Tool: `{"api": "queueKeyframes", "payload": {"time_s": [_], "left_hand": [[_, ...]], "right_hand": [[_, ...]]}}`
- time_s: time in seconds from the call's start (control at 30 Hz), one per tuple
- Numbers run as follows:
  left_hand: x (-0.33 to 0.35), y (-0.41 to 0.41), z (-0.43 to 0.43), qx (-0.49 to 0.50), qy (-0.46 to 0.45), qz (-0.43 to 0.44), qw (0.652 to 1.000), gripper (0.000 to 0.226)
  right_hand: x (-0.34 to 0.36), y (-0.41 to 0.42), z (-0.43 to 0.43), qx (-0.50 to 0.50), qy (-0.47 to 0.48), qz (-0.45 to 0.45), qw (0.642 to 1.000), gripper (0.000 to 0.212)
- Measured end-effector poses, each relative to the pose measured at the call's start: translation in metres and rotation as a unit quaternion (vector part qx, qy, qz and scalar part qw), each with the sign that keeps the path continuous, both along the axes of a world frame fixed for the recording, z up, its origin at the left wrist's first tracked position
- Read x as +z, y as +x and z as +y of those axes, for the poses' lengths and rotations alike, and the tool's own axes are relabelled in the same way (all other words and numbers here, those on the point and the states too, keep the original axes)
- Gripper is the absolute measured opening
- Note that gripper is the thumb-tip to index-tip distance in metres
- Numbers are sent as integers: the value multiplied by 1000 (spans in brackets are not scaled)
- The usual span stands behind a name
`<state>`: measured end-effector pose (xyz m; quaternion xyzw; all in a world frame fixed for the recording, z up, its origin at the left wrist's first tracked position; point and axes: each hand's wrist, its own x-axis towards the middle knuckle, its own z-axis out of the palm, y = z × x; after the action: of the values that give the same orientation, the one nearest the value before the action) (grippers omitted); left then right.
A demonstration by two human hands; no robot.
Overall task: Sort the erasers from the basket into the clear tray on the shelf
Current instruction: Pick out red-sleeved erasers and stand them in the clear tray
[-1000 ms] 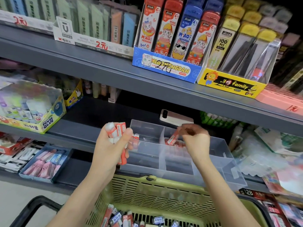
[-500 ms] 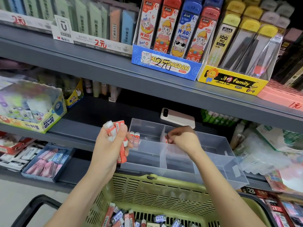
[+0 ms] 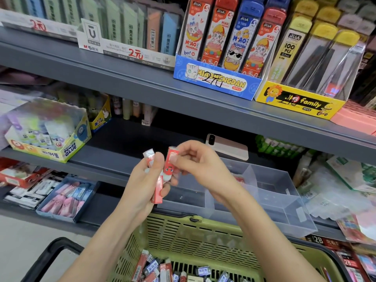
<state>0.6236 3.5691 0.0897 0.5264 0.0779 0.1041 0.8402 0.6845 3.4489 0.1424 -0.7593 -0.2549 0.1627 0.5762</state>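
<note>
**Red eraser pinched between two hands, basket far from empty**

Red sleeves fill my left hand (image 3: 142,184), whose fingers curl round a small clutch of erasers (image 3: 157,190) held just above the clear tray (image 3: 274,192). My right hand (image 3: 201,163) pinches the top of one red eraser (image 3: 172,159) from that clutch between thumb and forefinger. The tray sits on the shelf (image 3: 105,157), just behind the green basket (image 3: 203,237). Something red shows through a rear compartment. It is probably sorted erasers, though the plastic blurs it. The front compartments look bare. A heap of red and blue erasers (image 3: 162,269) lies in the basket, so I judge the sorting barely begun, with most of it left.
</note>
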Motion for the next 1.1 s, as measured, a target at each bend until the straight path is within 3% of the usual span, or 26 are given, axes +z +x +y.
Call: {"api": "queueKeyframes", "payload": {"time_s": [0.07, 0.13, 0.2, 0.4, 0.5, 0.63, 0.73, 0.9, 1.1], "left_hand": [[0, 1, 0, -5, -8, 1, 1000, 56], [0, 1, 0, -9, -23, 6, 1000, 53], [-1, 2, 0, -11, -35, 13, 999, 56], [-3, 5, 4, 17, -62, 30, 997, 65], [-2, 5, 7, 33, -73, 31, 996, 62], [-1, 6, 10, 70, -87, 45, 993, 49], [-3, 6, 14, 85, -92, 55, 991, 45], [-7, 7, 15, 81, -87, 53, 992, 49], [-11, 9, 15, 81, -108, 50, 990, 50]], "right_hand": [[3, 5, -5, 3, 45, 54, 998, 18], [5, 7, -11, 10, 32, 51, 998, 29], [8, 9, -15, 31, -35, 5, 999, 41], [12, 7, -18, 88, -219, -144, 961, 40], [9, 11, -18, 76, -151, -76, 983, 44], [-1, 31, -17, -37, -67, 5, 997, 18], [-18, 49, -15, -102, -194, -98, 971, 7], [-35, 64, -4, -98, -287, -11, 953, 21], [-41, 73, 18, -40, -455, -93, 885, 18]]}}
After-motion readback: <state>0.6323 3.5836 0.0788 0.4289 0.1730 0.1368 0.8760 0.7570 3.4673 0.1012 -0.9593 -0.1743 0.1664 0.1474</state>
